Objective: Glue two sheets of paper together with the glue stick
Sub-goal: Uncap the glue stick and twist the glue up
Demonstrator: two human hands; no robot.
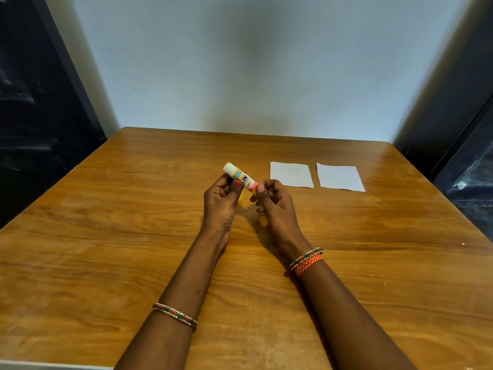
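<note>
Head view: glue stick [240,178], light, rigid, slick plastic, gripped mid-barrel by left hand [220,196], right hand [269,197] pinching its base; best held at barrel.

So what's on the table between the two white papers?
Nothing. In the head view, only a narrow strip of bare wooden table shows between the left paper and the right paper. They lie side by side, not touching.
</note>
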